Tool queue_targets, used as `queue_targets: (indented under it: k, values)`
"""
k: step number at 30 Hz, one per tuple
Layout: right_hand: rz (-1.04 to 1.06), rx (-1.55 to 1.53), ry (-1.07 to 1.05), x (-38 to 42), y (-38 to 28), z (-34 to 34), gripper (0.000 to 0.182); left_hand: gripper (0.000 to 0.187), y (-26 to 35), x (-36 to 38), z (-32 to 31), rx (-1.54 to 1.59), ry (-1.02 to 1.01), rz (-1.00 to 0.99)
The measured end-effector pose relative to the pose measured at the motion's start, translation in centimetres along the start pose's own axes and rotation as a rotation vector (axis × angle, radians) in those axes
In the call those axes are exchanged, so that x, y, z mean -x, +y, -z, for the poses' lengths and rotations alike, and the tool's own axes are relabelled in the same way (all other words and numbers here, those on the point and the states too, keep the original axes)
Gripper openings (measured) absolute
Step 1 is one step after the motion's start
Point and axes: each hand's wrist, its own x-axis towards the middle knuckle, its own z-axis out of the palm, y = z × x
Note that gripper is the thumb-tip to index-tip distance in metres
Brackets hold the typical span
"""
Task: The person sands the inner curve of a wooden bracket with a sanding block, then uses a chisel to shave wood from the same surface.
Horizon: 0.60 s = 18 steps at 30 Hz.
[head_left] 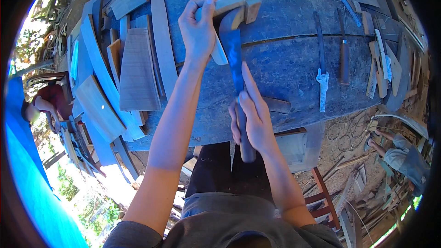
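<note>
My left hand (197,32), fingers wrapped round it, holds up an angled wooden piece (236,1) with a short block-like end at the right, over the workbench (285,59). A pale tapering end of wood (219,51) shows below that hand. My right hand (255,117) is closed on the dark handle of a large broad-bladed knife (233,55), its index finger stretched along the blade. The blade points away from me, its tip overlapping the inner side of the wooden piece in this view. On the bench beneath my right hand lies a small wooden strip (276,105).
Several boards (140,71) lie along the bench's left side. To the right are a narrow tool with a cloth-wrapped end (322,87) and a wooden-handled tool (344,62). A person (399,156) is at the far right, another (48,103) at the far left.
</note>
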Motion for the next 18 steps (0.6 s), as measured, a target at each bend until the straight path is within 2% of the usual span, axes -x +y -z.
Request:
queue_targets:
  k: [2, 5, 8, 10, 11, 14, 15, 17, 18]
  values:
    - [0.025, -0.008, -0.014, -2.1, -0.6, 0.1, 0.055, 0.022, 0.3, 0.1, -0.1, 0.032, 0.040, 0.010]
    - [0.074, -0.102, 0.001, -3.5, -1.2, 0.4, 0.055, 0.021, 0.2, 1.4, -0.1, -0.117, 0.152, -0.082]
    - [-0.040, -0.177, -0.034, -2.4, -1.5, 1.4, 0.055, 0.020, 0.3, 1.9, 0.5, -0.080, 0.235, -0.036]
    - [-0.084, -0.222, 0.041, -1.2, -1.7, 1.8, 0.055, 0.020, 0.6, 1.4, 1.7, -0.304, 0.091, -0.024]
    - [-0.083, -0.222, 0.040, -0.8, -1.8, 2.2, 0.055, 0.020, 0.8, 0.9, 2.1, -0.304, 0.092, -0.025]
    - [-0.045, -0.120, 0.075, 0.0, -1.8, 2.5, 0.056, 0.024, 0.6, -2.3, 3.0, -0.333, -0.120, -0.199]
    - [-0.035, -0.110, 0.059, 0.2, -2.0, 2.3, 0.056, 0.024, 0.9, -2.8, 2.6, -0.335, -0.124, -0.194]
    - [-0.026, -0.101, 0.043, 0.5, -1.9, 2.1, 0.056, 0.028, 1.5, -3.4, 2.1, -0.522, -0.342, -0.309]
    - [-0.041, -0.090, -0.018, 0.4, -1.8, 2.0, 0.056, 0.028, 1.7, -3.0, 1.9, -0.525, -0.342, -0.312]
